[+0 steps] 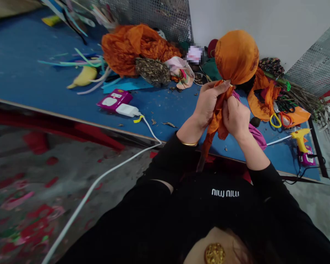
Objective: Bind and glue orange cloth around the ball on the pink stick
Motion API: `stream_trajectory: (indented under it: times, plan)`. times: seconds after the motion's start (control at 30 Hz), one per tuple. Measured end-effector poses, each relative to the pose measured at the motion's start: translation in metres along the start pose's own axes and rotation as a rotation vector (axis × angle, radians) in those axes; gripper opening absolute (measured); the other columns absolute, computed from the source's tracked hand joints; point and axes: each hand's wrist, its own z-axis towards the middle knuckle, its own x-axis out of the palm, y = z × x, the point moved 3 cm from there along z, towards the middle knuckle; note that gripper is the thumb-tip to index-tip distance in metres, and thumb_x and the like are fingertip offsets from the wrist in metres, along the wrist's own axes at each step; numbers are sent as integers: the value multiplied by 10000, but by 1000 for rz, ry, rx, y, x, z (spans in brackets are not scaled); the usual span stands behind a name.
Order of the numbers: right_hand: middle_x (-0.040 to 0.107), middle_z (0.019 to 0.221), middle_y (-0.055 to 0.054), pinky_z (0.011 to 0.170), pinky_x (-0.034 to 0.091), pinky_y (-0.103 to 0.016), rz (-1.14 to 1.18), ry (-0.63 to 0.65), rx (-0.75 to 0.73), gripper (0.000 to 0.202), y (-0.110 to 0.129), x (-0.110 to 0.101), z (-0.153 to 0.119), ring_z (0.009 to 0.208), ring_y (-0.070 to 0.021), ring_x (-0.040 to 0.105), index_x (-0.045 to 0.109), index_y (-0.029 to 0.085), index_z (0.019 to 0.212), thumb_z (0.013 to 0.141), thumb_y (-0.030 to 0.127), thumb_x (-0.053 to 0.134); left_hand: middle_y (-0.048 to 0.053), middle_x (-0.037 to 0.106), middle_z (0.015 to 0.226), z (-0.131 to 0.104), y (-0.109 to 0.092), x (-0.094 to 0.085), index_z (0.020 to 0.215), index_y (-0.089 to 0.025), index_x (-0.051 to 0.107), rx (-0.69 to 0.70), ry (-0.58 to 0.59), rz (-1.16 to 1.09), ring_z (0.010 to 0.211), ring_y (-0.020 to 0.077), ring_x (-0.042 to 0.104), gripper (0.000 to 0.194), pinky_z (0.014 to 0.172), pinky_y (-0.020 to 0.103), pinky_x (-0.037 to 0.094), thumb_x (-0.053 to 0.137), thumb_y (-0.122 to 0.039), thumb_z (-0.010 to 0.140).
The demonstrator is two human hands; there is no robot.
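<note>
Two hands (206,102), fingers (223,87) pinching one orange bundle (236,57)

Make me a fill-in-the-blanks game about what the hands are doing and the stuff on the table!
1. The left hand and right hand hold cloth coloured ____, just below a round bundle.
2. The gold bracelet is on the arm of the ____ hand.
3. The colour of the glue gun is ____.
4. The colour of the tabletop is ____.

Missing words: orange; left; yellow; blue.
</note>
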Motion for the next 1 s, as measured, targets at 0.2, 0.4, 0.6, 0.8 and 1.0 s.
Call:
stream_trajectory:
  times: [0.2, 0.4, 0.6, 0.8, 1.0]
  plan:
    - [464, 688, 9, 822, 548, -404, 276, -183, 64, 590, -21, -10, 1, 720, -201, 546, 436, 285, 768, 993, 803, 266, 31, 730, 804, 3, -8, 2, 786, -186, 726, -32, 167, 37, 942, 214, 757, 200, 853, 324, 606, 690, -215, 981]
    - [578, 805, -14, 973, 572, -462, 366, -274, 115, 538, -31, -23, 2, 884, -208, 638, 564, 258, 838, 977, 763, 440, 25, 720, 777, 5, -16, 4, 864, -122, 729, -22, 188, 91, 873, 182, 730, 177, 948, 364, 570, 629, -110, 1010]
    - [607, 936, -46, 965, 563, -424, 193, -496, 65, 550, -14, -39, -3, 987, -199, 660, 620, 209, 993, 968, 746, 499, 19, 723, 836, 4, -21, 12, 854, -152, 729, 78, 225, 234, 913, 194, 714, 144, 926, 353, 563, 670, -124, 982]
    - [496, 674, 47, 645, 494, -247, 511, -372, 183, 561, -38, -34, 10, 642, -91, 514, 562, 214, 736, 912, 747, 571, 7, 714, 834, 11, -17, 5, 850, -163, 712, 64, 200, 166, 902, 177, 713, 128, 953, 351, 556, 683, -119, 967]
    - [538, 679, 52, 576, 478, -240, 684, -301, 432, 539, -73, -16, 4, 586, -82, 500, 618, 204, 798, 816, 740, 671, 15, 728, 857, 14, -14, -2, 911, -155, 717, 4, 177, 77, 970, 217, 753, 44, 952, 383, 589, 758, -162, 926]
